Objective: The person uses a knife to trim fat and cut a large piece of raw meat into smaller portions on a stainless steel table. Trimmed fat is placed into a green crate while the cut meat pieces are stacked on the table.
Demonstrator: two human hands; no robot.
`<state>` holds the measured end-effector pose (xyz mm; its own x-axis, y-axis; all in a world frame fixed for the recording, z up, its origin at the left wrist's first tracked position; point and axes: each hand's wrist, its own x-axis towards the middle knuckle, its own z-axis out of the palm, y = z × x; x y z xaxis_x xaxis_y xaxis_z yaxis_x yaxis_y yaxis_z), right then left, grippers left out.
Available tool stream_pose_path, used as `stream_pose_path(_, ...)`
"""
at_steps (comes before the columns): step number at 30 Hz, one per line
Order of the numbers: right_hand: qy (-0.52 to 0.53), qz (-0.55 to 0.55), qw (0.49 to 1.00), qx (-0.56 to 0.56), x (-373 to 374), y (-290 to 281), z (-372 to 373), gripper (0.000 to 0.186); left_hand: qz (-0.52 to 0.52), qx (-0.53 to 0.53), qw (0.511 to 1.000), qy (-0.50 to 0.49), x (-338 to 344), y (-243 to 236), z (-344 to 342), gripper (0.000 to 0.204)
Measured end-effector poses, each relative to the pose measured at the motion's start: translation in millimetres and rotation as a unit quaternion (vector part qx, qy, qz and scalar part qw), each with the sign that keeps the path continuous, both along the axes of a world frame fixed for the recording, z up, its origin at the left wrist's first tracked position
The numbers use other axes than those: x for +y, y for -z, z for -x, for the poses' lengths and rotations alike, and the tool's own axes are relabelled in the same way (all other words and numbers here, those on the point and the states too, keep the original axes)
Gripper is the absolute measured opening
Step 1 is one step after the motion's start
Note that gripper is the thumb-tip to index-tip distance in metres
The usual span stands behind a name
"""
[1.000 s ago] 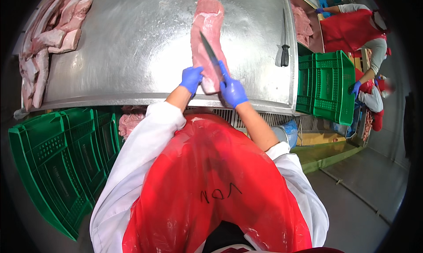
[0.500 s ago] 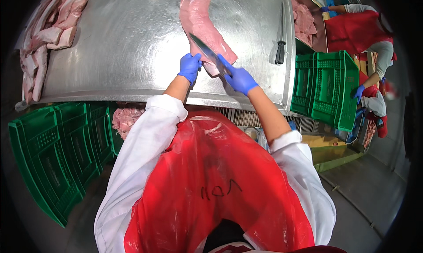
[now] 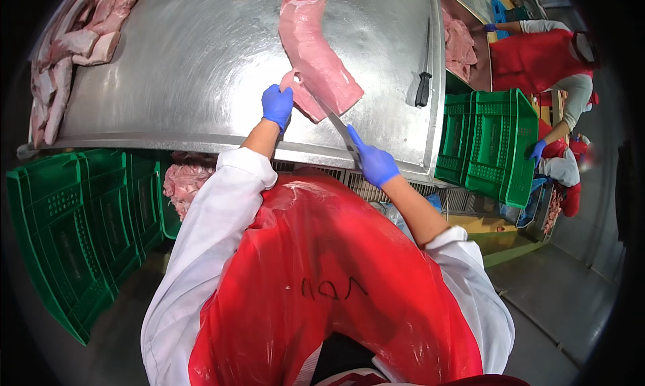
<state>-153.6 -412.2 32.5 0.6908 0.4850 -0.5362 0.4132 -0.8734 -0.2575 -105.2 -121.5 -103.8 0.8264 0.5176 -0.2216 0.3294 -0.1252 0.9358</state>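
A long piece of pink meat (image 3: 309, 50) lies lengthwise on the steel table (image 3: 181, 63). My left hand (image 3: 275, 107), in a blue glove, is closed on the edge of a narrow flap at the meat's lower left. My right hand (image 3: 373, 161), also gloved, grips a long knife (image 3: 342, 131) just beyond the table's front edge, its blade reaching up diagonally into the lower part of the meat beside that flap. A second knife (image 3: 422, 87) with a black handle lies at the table's right edge. A pile of meat strips (image 3: 87, 43) sits at the far left.
Green crates stand below left (image 3: 80, 238) and at the right (image 3: 484, 141). More meat lies below the table (image 3: 188, 184) and in a bin (image 3: 457, 43) at upper right. Co-workers (image 3: 531, 60) in red aprons are at the right, one gloved hand (image 3: 537, 151) on the right crate.
The knife has been drawn down and right toward me with my right hand. The meat now lies bent, its lower end further right, and a flap has opened at its lower left.
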Motion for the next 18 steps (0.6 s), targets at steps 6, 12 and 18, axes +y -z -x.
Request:
stream_pose_path(6, 0.021, -0.116, 0.989, -0.084, -5.6, -10.6, 6.3, 0.079, 0.186, -0.049, 0.981, -0.004, 13.9, 15.3, 20.9, 0.022)
stream_pose_path(12, 0.061, -0.097, 0.987, -0.111, 146.9, 12.0, -70.9, 0.078, 0.214, -0.065, 0.974, 0.04, 11.5, 5.6, 16.0, 0.019)
stream_pose_path(18, 0.069, 0.011, 0.997, -0.045, 113.5, -4.4, 12.4, 0.082, 0.206, -0.03, 0.978, 0.019, 29.6, -6.5, 32.4, 0.019)
